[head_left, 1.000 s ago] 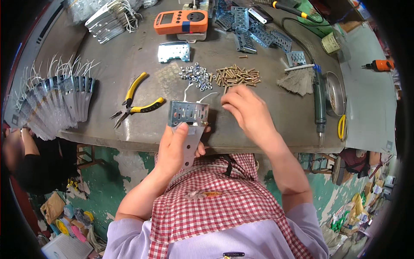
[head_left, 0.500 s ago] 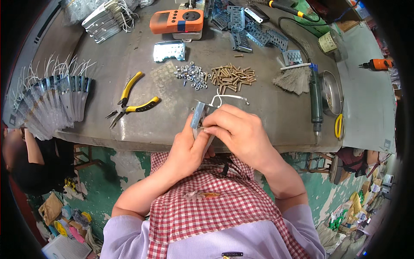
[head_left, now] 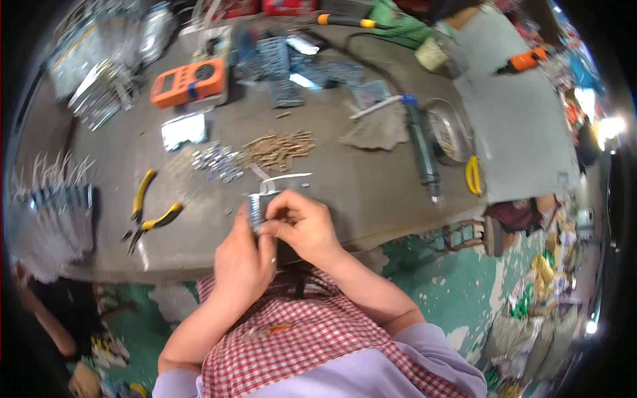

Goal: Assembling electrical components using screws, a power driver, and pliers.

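Just past the table's front edge, my left hand [head_left: 242, 255] is closed around a small bluish metal housing [head_left: 255, 211], held upright. White wires [head_left: 288, 178] come out of its far end and bend to the right. My right hand [head_left: 304, 222] is against the housing's right side, thumb and fingertips pinched together; whatever is between them is hidden. Beyond the hands lie a heap of brass-coloured screws [head_left: 275, 151] and, left of it, a heap of small silver nuts [head_left: 217, 161]. Yellow-and-black pliers [head_left: 174, 211] lie spread to the left.
Farther back are a shiny metal plate [head_left: 184, 131], an orange meter [head_left: 189, 83] and stacked metal brackets [head_left: 279, 73]. At right lie a brush [head_left: 379, 132], a dark green power screwdriver [head_left: 423, 146], a metal dish [head_left: 464, 142] and a yellow-handled tool [head_left: 473, 176]. Bagged wired parts [head_left: 53, 229] fan out at left.
The whole view has swung, so the table things sit farther left, with some blur. Both hands remain together at the metal housing, and the right fingers still pinch beside it.
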The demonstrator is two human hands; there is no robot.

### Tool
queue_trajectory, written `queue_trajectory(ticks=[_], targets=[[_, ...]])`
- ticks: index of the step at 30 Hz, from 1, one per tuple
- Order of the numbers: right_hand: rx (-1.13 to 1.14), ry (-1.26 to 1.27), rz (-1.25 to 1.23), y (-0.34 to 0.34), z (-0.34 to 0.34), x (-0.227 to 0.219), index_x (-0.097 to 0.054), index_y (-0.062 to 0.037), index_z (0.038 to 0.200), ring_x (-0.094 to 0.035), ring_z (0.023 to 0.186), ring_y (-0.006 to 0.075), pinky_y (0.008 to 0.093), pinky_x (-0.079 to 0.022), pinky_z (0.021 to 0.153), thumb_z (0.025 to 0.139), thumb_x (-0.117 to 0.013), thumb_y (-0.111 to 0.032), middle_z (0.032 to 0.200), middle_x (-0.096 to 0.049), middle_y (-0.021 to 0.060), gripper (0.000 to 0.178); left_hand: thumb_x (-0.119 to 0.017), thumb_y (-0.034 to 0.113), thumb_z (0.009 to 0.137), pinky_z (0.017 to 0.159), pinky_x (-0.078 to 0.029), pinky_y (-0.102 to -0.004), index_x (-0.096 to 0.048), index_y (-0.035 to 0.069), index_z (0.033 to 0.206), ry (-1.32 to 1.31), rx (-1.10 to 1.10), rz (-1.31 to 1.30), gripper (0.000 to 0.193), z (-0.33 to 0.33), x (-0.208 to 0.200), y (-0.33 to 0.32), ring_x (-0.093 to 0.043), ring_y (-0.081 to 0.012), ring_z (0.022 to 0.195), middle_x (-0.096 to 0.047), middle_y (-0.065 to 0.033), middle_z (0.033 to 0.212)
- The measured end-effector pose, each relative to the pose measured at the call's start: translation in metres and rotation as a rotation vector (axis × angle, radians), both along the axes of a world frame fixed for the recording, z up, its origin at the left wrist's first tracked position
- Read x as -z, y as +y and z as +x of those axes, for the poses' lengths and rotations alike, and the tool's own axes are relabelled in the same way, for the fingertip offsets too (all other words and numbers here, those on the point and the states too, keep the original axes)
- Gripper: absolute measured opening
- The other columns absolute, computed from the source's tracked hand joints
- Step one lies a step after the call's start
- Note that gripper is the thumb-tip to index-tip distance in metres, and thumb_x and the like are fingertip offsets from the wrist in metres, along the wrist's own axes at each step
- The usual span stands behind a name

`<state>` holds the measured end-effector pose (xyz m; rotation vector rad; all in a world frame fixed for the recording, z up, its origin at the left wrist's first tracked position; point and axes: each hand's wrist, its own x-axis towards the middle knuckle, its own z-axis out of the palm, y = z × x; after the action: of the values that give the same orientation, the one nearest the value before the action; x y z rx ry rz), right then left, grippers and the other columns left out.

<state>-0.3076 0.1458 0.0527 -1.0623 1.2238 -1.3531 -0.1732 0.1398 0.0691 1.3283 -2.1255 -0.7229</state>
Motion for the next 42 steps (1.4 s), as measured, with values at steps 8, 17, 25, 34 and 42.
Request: queue_trajectory(ticks=[8, 17, 25, 34, 42], targets=[[0.694, 1.588, 0.264, 0.009, -0.201, -0.001, -0.042, -0.0057, 0.122, -0.048, 0.096, 0.0335, 0.0432, -0.042, 0.082, 0.071, -0.068, -0.015, 0.098, -0.05, 0.015, 0.058, -0.06, 0.001, 0.074, 0.05, -0.033, -0.0194, -0.021, 0.008, 0.134, 0.414, -0.046, 0.351, 0.072, -0.003, -0.009, 0.001, -0.043, -0.0069, 0.058, -0.047, -0.0018, 0.071], [0.363, -0.295, -0.099, 0.042, -0.149, -0.021, -0.037, -0.0045, 0.124, -0.048, 0.098, 0.019, 0.0358, -0.036, 0.092, 0.084, -0.054, -0.016, 0.102, -0.051, 0.0101, 0.045, -0.069, 0.008, 0.073, 0.052, -0.041, -0.02, -0.032, 0.006, 0.126, 0.368, 0.087, 0.426, 0.065, -0.004, -0.006, -0.011, -0.046, -0.0077, 0.057, -0.045, -0.0018, 0.072], [0.276, -1.069, -0.217, 0.048, -0.109, 0.0, -0.041, -0.0092, 0.118, -0.049, 0.092, 0.0175, 0.0464, -0.032, 0.095, 0.086, -0.054, -0.03, 0.092, -0.051, 0.0025, 0.041, -0.07, 0.007, 0.073, 0.054, -0.042, -0.0192, -0.032, 0.004, 0.125, 0.476, 0.149, 0.475, 0.064, 0.002, -0.001, -0.014, -0.046, -0.0063, 0.061, -0.046, -0.0022, 0.074], [0.292, -1.083, -0.311, 0.043, -0.096, -0.005, -0.044, -0.0097, 0.112, -0.049, 0.088, 0.0157, 0.0446, -0.032, 0.093, 0.084, -0.056, -0.027, 0.087, -0.05, 0.001, 0.035, -0.07, 0.007, 0.073, 0.052, -0.041, -0.0175, -0.033, 0.004, 0.124, 0.48, 0.155, 0.461, 0.062, 0.0, 0.004, -0.016, -0.046, -0.0048, 0.06, -0.046, -0.0014, 0.072], [0.324, -1.155, -0.295, 0.044, -0.091, 0.003, -0.045, -0.0113, 0.111, -0.047, 0.087, 0.0153, 0.0431, -0.031, 0.094, 0.079, -0.061, -0.023, 0.086, -0.047, -0.0008, 0.038, -0.074, 0.015, 0.07, 0.056, -0.045, -0.0212, -0.032, 0.007, 0.126, 0.299, 0.173, 0.354, 0.07, 0.001, -0.004, -0.015, -0.051, -0.0092, 0.061, -0.049, -0.0028, 0.074]])
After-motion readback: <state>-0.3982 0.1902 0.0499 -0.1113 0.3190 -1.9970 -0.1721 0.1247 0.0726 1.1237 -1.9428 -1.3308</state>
